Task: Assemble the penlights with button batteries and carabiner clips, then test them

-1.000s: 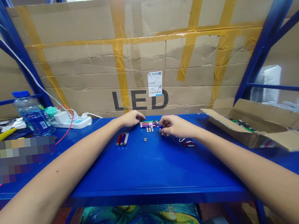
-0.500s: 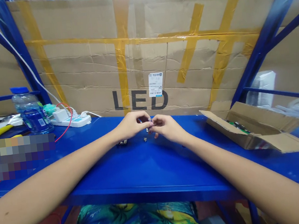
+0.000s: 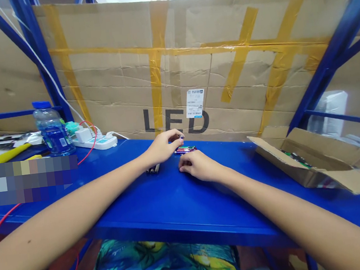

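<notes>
left hand (image 3: 164, 147) arched, grip pinching small piece (image 3: 181, 138) | right hand (image 3: 197, 165) curled low, grip's hold hidden

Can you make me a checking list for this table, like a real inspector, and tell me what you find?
Surface: blue table, under both hands.
Job's things: coloured tubes lie just behind the right hand; more tubes are partly hidden by the left arm.
Clutter: bottle with a blue cap and yellow things at the left; open box at the right, with green and black things inside.
Hands: the left hand pinches a small piece; the right is curled, its grip hidden.
Cables: red cable and white cable at the left, near a power strip.
Surroundings: taped cardboard marked LED behind, blue frame at the sides.
</notes>
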